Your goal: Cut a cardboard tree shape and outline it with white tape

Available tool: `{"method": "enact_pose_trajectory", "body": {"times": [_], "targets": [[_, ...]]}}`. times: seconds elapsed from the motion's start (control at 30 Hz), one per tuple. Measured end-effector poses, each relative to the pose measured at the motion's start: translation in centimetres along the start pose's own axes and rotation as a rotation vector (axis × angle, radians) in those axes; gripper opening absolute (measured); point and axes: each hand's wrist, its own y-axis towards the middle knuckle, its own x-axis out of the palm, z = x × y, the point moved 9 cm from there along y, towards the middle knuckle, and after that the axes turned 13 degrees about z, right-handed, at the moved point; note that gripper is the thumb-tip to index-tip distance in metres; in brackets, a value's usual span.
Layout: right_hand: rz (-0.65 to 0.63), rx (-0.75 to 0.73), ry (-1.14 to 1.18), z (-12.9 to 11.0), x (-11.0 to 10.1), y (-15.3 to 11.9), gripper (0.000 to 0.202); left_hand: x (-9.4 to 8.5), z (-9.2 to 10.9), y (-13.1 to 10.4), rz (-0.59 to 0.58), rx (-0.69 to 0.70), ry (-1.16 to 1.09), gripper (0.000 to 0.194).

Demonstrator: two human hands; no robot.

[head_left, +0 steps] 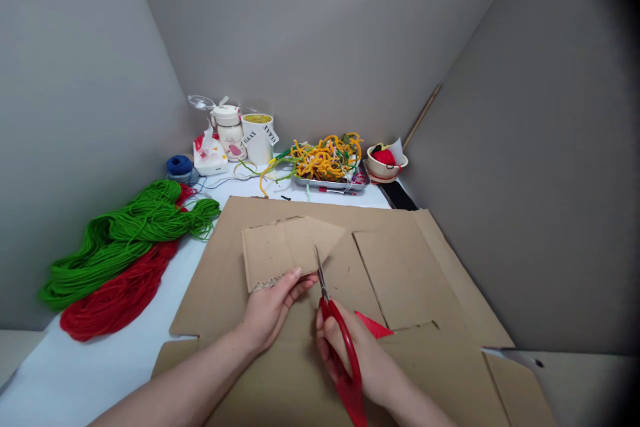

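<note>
Soft, even light; faint shadow across back wall (pixel 325 33); right edge black, blurred.

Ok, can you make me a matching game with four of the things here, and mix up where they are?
Things:
1. Scissors
2. Green yarn
3. Pointed cardboard piece
4. Tray

Places:
A. Held by the left hand
B. Under a tangle of mostly orange yarn
C. In the right hand
D. Lying partly over the red yarn

Right pairs: 1-C, 2-D, 3-A, 4-B
</note>
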Motion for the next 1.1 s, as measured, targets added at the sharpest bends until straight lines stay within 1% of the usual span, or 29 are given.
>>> {"method": "enact_pose_trajectory", "body": {"times": [0.13,0.37,0.57,0.67,0.97,1.1], "targets": [[0.012,0.004,-0.004,-0.3,0.0,-0.1,0.051,-0.1,-0.1,0.0,-0.009,-0.001,-0.006,0.019],[0.061,-0.053,-0.076,-0.2,-0.5,0.1,0.051,0.0,-0.2,-0.1,-0.011,-0.006,-0.017,0.017],[0.14,-0.181,-0.231,-1.1,-1.4,0.2,0.049,0.0,-0.4,0.0,-0.016,-0.02,-0.031,0.018],[0.155,-0.2,-0.216,-1.3,-1.6,0.2,0.047,0.1,-0.4,0.0,-0.032,-0.023,-0.036,0.016],[0.175,-0.166,-0.137,0.1,-1.5,0.5,0.042,0.2,-0.4,-0.1,-0.049,-0.025,-0.033,0.017],[0.183,-0.161,-0.113,0.1,-1.3,0.6,0.043,0.2,-0.5,-0.1,-0.07,-0.023,-0.026,0.015]]}}
